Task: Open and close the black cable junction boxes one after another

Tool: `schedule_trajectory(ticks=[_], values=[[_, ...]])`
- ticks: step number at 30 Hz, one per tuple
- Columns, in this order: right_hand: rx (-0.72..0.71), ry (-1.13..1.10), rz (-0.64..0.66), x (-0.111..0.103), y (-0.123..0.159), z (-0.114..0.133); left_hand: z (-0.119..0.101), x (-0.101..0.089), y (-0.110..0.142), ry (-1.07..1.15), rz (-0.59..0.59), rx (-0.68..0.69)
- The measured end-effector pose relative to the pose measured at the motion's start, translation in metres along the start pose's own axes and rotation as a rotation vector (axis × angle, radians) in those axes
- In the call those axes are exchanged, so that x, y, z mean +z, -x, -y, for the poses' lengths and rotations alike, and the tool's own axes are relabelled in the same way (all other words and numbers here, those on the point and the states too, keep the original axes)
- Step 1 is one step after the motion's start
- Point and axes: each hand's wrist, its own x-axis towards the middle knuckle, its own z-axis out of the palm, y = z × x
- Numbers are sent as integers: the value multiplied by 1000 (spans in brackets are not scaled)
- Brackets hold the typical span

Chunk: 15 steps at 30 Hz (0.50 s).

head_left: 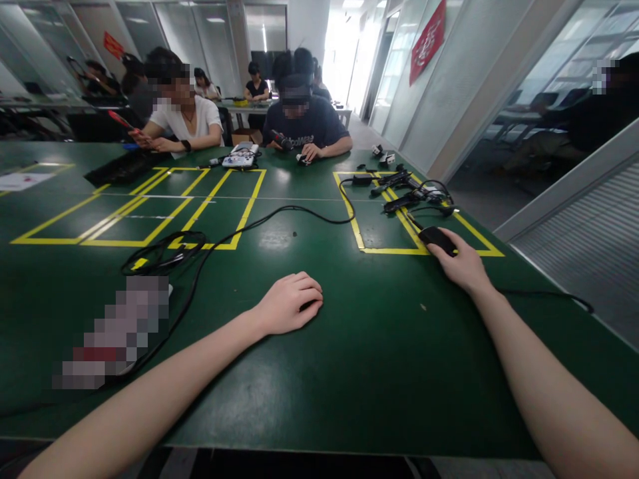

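My right hand (pixel 466 265) is closed around a black power adapter (pixel 437 239) at the right of the table, over the yellow tape line. A thin cable runs from the adapter's far end toward a cluster of black devices and cables (pixel 402 199). My left hand (pixel 291 303) rests on the green tabletop (pixel 349 379) near the middle, fingers curled in toward the thumb. Nothing shows in the small dark gap between them. Behind it to the left lies a coiled black cable (pixel 167 251) with a yellow tag.
Yellow tape (pixel 239 229) marks rectangles on the table. A long black cord (pixel 284 208) crosses it to a small black box (pixel 362 179). A blurred-out long object (pixel 117 332) lies at left. Two people sit across the table, beside a black tray (pixel 122 167) and a white device (pixel 241 157).
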Motion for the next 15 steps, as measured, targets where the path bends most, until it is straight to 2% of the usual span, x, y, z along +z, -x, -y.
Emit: schedule_trajectory(ticks=[3, 6, 11, 15], values=[[-18, -28, 67, -5, 4, 9, 1, 0, 0, 3, 8, -3], [-7, 43, 101, -9, 6, 17, 1, 1, 0, 7, 22, -14], [137, 239, 59, -12, 3, 18, 2, 0, 0, 9, 24, -17], [179, 304, 48, -11, 1, 12, 2, 0, -1, 2, 21, -13]])
